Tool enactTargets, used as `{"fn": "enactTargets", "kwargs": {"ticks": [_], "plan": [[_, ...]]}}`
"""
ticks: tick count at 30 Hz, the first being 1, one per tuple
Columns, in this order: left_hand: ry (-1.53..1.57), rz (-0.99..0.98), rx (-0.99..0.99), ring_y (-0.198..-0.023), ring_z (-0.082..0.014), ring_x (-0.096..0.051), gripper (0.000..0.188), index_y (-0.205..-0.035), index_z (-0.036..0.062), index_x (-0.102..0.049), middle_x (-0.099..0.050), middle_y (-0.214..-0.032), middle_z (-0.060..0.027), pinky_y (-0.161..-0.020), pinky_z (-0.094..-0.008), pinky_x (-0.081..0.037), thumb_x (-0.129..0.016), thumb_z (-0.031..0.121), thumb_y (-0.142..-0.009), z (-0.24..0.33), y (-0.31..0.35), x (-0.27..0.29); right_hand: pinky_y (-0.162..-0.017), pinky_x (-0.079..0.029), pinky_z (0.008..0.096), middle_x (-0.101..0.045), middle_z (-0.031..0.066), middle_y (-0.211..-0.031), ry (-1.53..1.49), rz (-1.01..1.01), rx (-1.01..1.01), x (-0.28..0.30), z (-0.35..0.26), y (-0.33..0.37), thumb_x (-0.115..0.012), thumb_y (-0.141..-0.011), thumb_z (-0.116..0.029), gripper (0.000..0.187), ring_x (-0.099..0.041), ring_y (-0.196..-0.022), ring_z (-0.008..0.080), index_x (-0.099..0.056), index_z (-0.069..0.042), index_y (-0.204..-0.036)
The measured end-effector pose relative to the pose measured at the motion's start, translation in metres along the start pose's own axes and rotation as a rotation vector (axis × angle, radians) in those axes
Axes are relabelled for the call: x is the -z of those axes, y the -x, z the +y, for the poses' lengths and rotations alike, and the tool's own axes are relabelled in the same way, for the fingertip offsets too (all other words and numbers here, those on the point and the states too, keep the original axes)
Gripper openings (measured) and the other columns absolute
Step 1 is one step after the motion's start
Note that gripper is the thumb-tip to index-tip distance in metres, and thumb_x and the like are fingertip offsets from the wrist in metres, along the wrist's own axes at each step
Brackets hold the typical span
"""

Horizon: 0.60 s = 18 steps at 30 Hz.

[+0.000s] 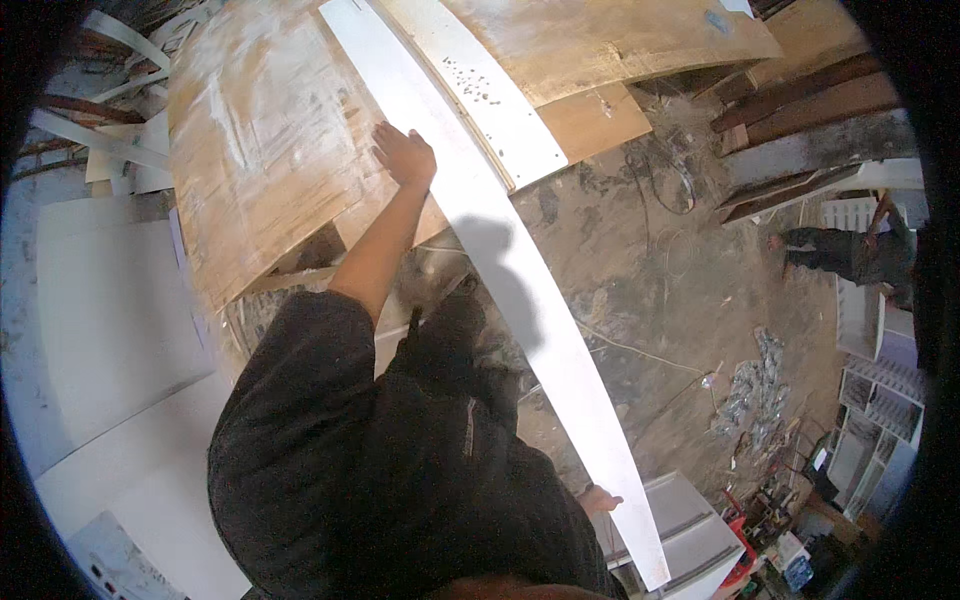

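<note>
A long, narrow white board (580, 400) runs from the far end of a worn wooden worktable (260, 130) out past its near edge and down to my right side. My left hand (405, 155) lies flat at the board's left edge with its fingers spread over the tabletop. Near the board's lower end, my right hand (600, 499) grips the edge; its fingers are partly hidden. A second white panel (515, 130) lies to the right of the board on the table, with many small dark bits scattered on it.
White sheets (120, 300) stand at the left. On the right, a cable (650, 355) and crumpled plastic (755, 385) lie on the dirty floor. White cabinet-like boxes (685, 525) stand by the board's lower end. Another person (850, 255) is at the far right, near white racks.
</note>
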State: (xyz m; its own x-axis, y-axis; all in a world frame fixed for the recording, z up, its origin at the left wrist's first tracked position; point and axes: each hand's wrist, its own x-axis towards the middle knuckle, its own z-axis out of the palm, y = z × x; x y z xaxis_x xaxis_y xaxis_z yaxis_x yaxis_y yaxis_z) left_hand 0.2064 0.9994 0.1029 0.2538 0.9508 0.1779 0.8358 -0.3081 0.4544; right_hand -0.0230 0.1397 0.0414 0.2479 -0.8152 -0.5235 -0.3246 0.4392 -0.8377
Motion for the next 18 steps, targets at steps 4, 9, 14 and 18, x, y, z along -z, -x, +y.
{"fn": "enactTargets", "kwargs": {"ticks": [4,9,14,18], "plan": [[0.09,-0.131,-0.059,-0.149,-0.0339,-0.011,0.064,-0.15,-0.0081,-0.014,-0.016,-0.159,-0.022,-0.121,-0.0491,-0.005,-0.037,0.024,-0.1,0.001,0.054,0.014,-0.076,-0.04,0.0474,-0.052,0.0147,-0.092,-0.046,-0.002,-0.03,-0.005,-0.011,0.031,-0.031,-0.102,-0.052,0.064,-0.049,-0.082,0.0266,-0.053,0.008,-0.101],[0.057,-0.163,-0.016,-0.149,-0.0311,-0.011,0.061,-0.151,-0.0052,-0.016,-0.017,-0.159,-0.0185,-0.12,-0.0502,-0.005,-0.034,0.023,-0.1,0.008,0.058,0.021,-0.086,-0.037,0.0459,-0.05,0.0178,-0.106,-0.107,-0.032,-0.053,-0.017,-0.009,0.047,-0.031,-0.102,-0.053,0.067,-0.048,-0.095,0.0288,-0.049,0.01,-0.112],[-0.007,-0.085,-0.035,-0.149,-0.0303,-0.012,0.059,-0.151,-0.0051,-0.018,-0.019,-0.159,-0.0164,-0.121,-0.0504,-0.005,-0.033,0.022,-0.1,0.008,0.044,0.013,-0.097,-0.034,0.0444,-0.049,0.0209,-0.121,-0.147,-0.058,-0.073,-0.024,-0.009,0.054,-0.031,-0.101,-0.055,0.071,-0.047,-0.109,0.031,-0.045,0.011,-0.122],[0.033,-0.048,-0.054,-0.148,-0.0312,-0.016,0.059,-0.15,-0.0059,-0.021,-0.023,-0.158,-0.0178,-0.12,-0.0514,-0.004,-0.033,0.022,-0.099,0.008,0.037,0.006,-0.105,-0.031,0.0432,-0.047,0.0234,-0.133,-0.197,-0.119,-0.105,-0.035,-0.009,0.065,-0.031,-0.1,-0.056,0.076,-0.046,-0.12,0.0328,-0.042,0.012,-0.131]]}}
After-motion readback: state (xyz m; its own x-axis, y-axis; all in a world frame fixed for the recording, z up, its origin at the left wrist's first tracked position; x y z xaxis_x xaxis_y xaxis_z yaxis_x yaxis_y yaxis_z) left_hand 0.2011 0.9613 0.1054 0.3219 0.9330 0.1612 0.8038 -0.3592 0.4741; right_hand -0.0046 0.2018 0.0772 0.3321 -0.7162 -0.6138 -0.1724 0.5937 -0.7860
